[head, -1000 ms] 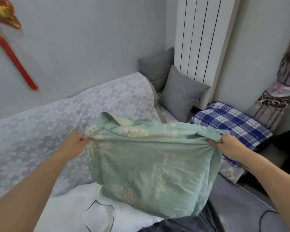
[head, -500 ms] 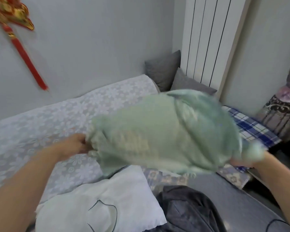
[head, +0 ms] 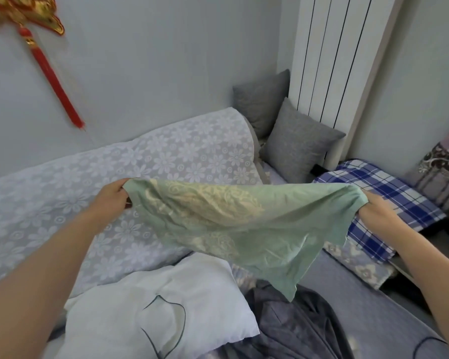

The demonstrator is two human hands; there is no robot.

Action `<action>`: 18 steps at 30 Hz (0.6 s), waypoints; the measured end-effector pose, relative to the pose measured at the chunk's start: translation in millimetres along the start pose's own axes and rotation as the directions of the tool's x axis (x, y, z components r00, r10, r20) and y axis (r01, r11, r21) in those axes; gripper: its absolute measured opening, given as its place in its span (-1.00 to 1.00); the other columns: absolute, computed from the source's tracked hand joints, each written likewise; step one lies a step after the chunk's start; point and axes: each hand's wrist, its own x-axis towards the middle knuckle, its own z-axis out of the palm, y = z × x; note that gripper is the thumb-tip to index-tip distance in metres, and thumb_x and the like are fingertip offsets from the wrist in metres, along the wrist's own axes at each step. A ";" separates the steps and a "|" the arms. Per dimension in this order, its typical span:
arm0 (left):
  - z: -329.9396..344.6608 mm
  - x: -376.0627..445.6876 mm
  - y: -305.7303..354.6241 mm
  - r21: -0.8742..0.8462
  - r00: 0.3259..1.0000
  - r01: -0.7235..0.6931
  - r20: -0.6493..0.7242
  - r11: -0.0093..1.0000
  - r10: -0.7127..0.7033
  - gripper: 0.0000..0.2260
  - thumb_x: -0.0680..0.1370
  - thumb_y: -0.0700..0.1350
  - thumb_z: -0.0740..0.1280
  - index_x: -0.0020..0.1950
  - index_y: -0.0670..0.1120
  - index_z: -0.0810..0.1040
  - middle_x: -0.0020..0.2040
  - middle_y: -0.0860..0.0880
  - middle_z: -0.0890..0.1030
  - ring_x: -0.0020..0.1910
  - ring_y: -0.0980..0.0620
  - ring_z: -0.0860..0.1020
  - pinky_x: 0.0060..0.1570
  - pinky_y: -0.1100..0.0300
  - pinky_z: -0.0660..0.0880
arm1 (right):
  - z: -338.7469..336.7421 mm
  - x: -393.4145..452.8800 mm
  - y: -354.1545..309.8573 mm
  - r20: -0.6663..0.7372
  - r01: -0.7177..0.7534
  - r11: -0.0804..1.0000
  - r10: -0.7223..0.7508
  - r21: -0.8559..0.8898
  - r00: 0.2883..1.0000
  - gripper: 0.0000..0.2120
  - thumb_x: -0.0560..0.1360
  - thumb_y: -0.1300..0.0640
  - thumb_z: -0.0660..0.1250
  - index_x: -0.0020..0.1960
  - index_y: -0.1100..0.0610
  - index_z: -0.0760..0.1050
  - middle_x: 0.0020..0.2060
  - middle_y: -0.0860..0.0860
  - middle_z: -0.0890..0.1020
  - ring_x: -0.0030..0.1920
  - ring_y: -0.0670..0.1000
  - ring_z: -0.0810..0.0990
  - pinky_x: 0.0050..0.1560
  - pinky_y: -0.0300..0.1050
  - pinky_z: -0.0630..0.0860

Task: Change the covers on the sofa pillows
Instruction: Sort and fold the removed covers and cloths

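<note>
wall ornament: I see a red-and-gold hanging knot decoration w/ long red tassel (head: 46,64) on the pale grey wall (head: 153,60), top left.
radiator: tall white ribbed panel radiator (head: 329,55) upright in the corner, behind the cushions.
sofa back: white floral lace throw (head: 114,182) draped over it.
blanket: blue-and-white checked blanket (head: 381,198) at the sofa's far end, right side.
curtain: patterned brown-purple curtain (head: 441,167) at my right edge, near the checked blanket.
cable: thin dark cable (head: 425,344) looping on the grey seat, bottom right.
</note>
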 end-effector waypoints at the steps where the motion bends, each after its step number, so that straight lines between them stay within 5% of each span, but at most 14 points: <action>1: -2.0 -1.3 -0.3 -0.045 1.000 0.002 0.031 0.999 -0.001 -0.72 0.71 -0.17 0.16 0.26 0.02 0.61 0.11 -0.04 0.67 0.07 -0.03 0.64 0.16 0.03 0.55 | -0.5 -3.8 -3.5 0.031 0.009 0.999 -0.010 0.049 0.999 -0.75 0.66 0.27 0.11 -0.04 0.07 0.52 -0.14 -0.06 0.59 -0.12 -0.03 0.53 -0.17 -0.08 0.41; 8: -1.5 -9.5 -5.7 -0.428 0.986 0.168 0.061 0.888 -0.158 -0.75 0.65 -0.34 0.18 0.21 -0.17 0.59 0.19 -0.23 0.63 0.15 -0.18 0.61 0.15 -0.01 0.54 | 4.3 -7.3 -8.5 0.269 -0.196 0.881 0.082 0.431 0.960 -0.80 0.67 0.21 0.19 0.13 0.16 0.59 -0.06 0.14 0.73 -0.11 0.11 0.71 -0.09 0.02 0.61; 12: 6.4 -19.6 -3.0 -0.643 0.956 0.268 0.087 0.718 -0.279 -0.50 0.48 -0.44 0.03 0.32 -0.23 0.54 0.14 -0.19 0.59 0.01 -0.12 0.60 0.05 0.09 0.54 | 31.1 -17.5 0.7 0.496 -0.292 0.902 0.104 0.317 0.862 -0.76 0.69 0.17 0.15 0.21 0.09 0.58 0.07 0.13 0.71 0.08 0.18 0.68 0.11 0.10 0.62; 15: 11.1 -14.5 3.9 -0.756 0.944 0.263 0.074 0.600 -0.321 -0.74 0.58 -0.21 0.23 0.18 -0.24 0.62 0.15 -0.21 0.61 0.04 -0.15 0.62 0.19 -0.08 0.56 | 45.5 -24.4 -0.8 0.441 -0.320 0.807 0.084 0.497 0.894 -0.59 0.62 0.47 0.07 0.17 0.15 0.60 0.11 0.18 0.68 0.03 0.13 0.69 -0.07 -0.05 0.68; 18: 7.4 -9.5 0.0 -0.740 0.951 0.155 -0.069 0.654 -0.303 -0.86 0.61 -0.24 0.35 0.12 -0.09 0.63 0.01 -0.11 0.67 -0.06 -0.04 0.65 0.18 -0.07 0.58 | 48.7 -30.8 3.1 0.376 -0.348 0.594 0.080 0.725 0.923 -0.46 0.45 0.62 0.02 0.08 0.19 0.62 0.14 0.19 0.62 0.07 0.15 0.62 -0.13 -0.06 0.69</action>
